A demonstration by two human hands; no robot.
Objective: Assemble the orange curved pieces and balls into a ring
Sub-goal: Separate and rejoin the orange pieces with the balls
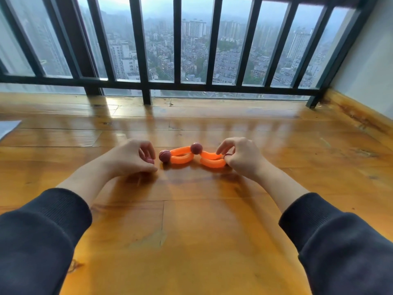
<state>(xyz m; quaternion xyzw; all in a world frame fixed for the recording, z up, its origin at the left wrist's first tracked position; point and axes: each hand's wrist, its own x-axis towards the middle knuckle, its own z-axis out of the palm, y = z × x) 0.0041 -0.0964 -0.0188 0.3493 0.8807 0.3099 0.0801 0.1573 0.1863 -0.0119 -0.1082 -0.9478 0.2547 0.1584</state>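
Dark sleeves [42,231] frame the hands. Left hand [129,159] pinches a loose ball [150,161]; right hand [242,158] grips the orange curved pieces [212,162] at their end. They look light, rigid and slick, so hold near the joints.

The wooden floor [191,231] lies bare from the chain of orange curved pieces [197,159] toward six o'clock, open between the two dark sleeves [42,241]. Toward twelve o'clock the boards run free up to the black railing [146,50], which bars that whole side. At three o'clock a wall [372,67] closes in. At nine o'clock a pale sheet [8,127], perhaps paper, sits at the edge. The left hand [131,158] blocks the chain's nine o'clock end, with a narrow gap before the ball [164,156]; the right hand [240,157] covers its three o'clock end.
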